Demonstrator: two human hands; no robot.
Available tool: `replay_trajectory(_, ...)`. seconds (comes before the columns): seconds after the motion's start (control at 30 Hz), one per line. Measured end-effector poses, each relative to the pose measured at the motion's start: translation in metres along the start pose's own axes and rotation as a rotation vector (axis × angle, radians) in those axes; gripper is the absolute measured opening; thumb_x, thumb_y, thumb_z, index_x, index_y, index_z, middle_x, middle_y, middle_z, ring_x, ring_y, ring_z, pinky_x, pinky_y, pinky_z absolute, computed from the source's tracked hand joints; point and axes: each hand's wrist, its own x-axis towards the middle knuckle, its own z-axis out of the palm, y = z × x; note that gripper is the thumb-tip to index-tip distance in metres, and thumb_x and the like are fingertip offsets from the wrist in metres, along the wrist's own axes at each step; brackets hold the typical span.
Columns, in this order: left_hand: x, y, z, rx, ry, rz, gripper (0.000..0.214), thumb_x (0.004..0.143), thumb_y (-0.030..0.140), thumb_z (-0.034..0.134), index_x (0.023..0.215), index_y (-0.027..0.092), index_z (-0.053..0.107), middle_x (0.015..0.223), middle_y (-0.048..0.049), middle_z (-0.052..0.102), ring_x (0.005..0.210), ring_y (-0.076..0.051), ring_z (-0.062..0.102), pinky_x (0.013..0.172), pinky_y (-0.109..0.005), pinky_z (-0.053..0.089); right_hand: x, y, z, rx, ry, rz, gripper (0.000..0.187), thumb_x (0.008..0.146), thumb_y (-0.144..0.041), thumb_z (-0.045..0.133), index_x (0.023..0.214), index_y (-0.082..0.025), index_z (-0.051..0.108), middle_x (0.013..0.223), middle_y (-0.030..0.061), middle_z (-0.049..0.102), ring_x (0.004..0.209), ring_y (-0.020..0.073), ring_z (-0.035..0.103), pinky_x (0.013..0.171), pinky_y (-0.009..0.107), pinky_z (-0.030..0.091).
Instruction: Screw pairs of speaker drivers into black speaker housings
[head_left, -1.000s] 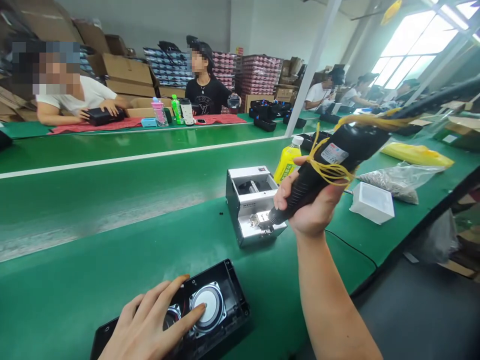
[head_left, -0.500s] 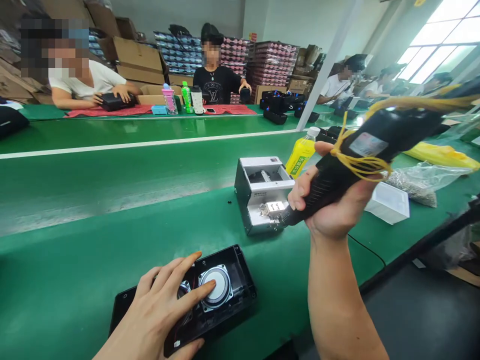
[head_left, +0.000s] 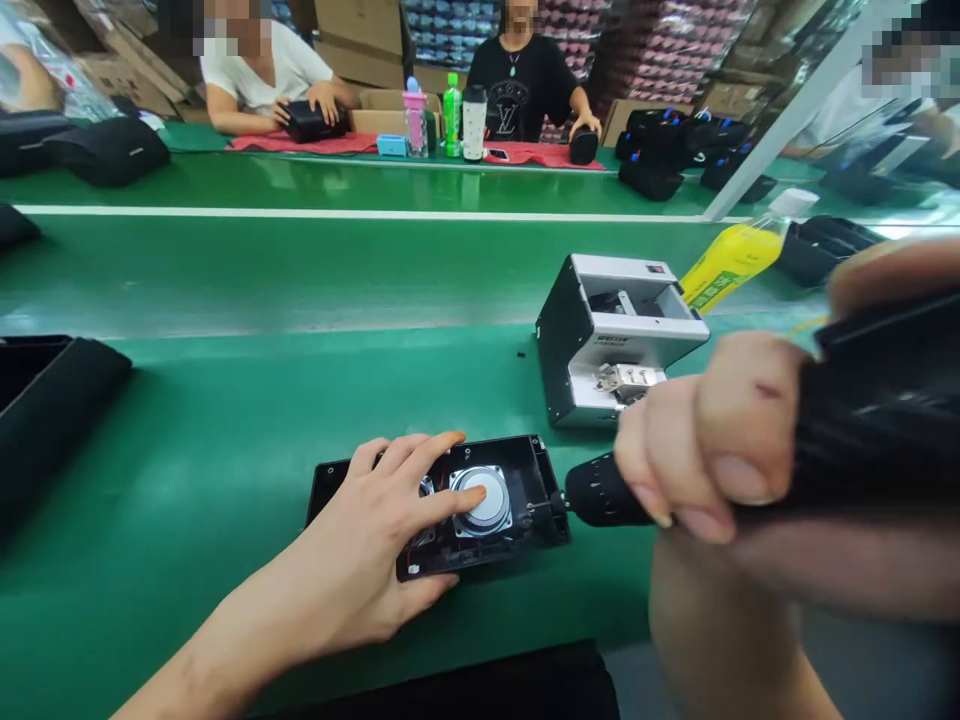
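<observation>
A black speaker housing (head_left: 531, 462) lies on the green bench, its inside facing up with a round speaker driver (head_left: 489, 512) in it. My left hand (head_left: 386, 530) grips it, fingers over the far side, thumb along the near edge, index finger on the driver. In the fist of my right hand (head_left: 720, 430) is a black electric screwdriver (head_left: 609, 490), held almost level. Its tip is at the housing's right end; whether it touches a screw cannot be made out. A grey screw feeder (head_left: 570, 355) stands just behind the screwdriver.
A yellow drink bottle (head_left: 739, 258) leans behind the feeder. At the left edge lies a black case (head_left: 67, 400). Across the bench (head_left: 262, 270), several people sit with black units, cups and bottles. A slanted pale post (head_left: 780, 120) rises at the right.
My right hand has brought the screwdriver down from beside the feeder to the housing's right end. The view has turned right and down. My left hand stays on the housing.
</observation>
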Motion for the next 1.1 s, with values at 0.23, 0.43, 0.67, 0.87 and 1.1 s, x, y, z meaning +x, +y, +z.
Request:
replay_trajectory(0.23, -0.001, 0.001, -0.001, -0.006, 0.015, 0.018, 0.063, 0.085, 0.029, 0.076, 0.143, 0.046, 0.058, 0.17, -0.0023, 0.038, 0.147, -0.034, 0.045, 0.118, -0.061, 0.033, -0.025, 0.044, 0.006, 0.185, -0.102, 0.052, 0.038, 0.1, -0.057, 0.072, 0.126, -0.029, 0.078, 0.067, -0.0007, 0.066, 0.044, 0.0165, 0.058, 0.035, 0.029, 0.045)
replay_trajectory(0.43, 0.0, 0.002, 0.0, -0.002, 0.008, 0.019, 0.061, 0.084, 0.031, 0.077, 0.141, 0.045, 0.06, 0.17, -0.0035, 0.04, 0.145, -0.034, 0.047, 0.117, -0.06, 0.034, -0.029, 0.054, 0.004, 0.226, -0.015, 0.03, 0.035, 0.1, -0.054, 0.074, 0.121, -0.027, 0.079, 0.063, -0.0021, 0.063, 0.04, 0.0125, 0.051, 0.038, 0.027, 0.045)
replay_trajectory(0.67, 0.0, 0.002, -0.002, -0.003, 0.011, 0.027, 0.061, 0.084, 0.032, 0.078, 0.141, 0.045, 0.062, 0.169, -0.0028, 0.042, 0.145, -0.034, 0.047, 0.116, -0.059, 0.034, -0.027, 0.055, 0.006, 0.216, -0.036, 0.05, 0.033, 0.099, -0.053, 0.075, 0.118, -0.027, 0.08, 0.062, -0.0011, 0.065, 0.041, 0.0147, 0.054, 0.037, 0.027, 0.046)
replay_trajectory(0.87, 0.001, 0.002, -0.002, -0.003, 0.002, 0.018, 0.059, 0.084, 0.031, 0.077, 0.14, 0.044, 0.063, 0.169, -0.0034, 0.042, 0.145, -0.034, 0.047, 0.115, -0.058, 0.035, -0.025, 0.06, 0.004, 0.256, -0.077, 0.061, 0.044, 0.1, -0.062, 0.069, 0.122, -0.025, 0.079, 0.066, -0.0006, 0.067, 0.044, 0.0151, 0.056, 0.039, 0.026, 0.046)
replay_trajectory(1.1, 0.002, 0.004, -0.004, 0.013, 0.009, 0.025, 0.059, 0.084, 0.031, 0.078, 0.14, 0.042, 0.065, 0.168, -0.0053, 0.044, 0.143, -0.035, 0.05, 0.114, -0.059, 0.037, -0.027, 0.066, 0.007, 0.276, -0.096, 0.074, 0.043, 0.097, -0.062, 0.074, 0.119, -0.026, 0.08, 0.063, -0.0003, 0.064, 0.04, 0.0157, 0.053, 0.034, 0.028, 0.042)
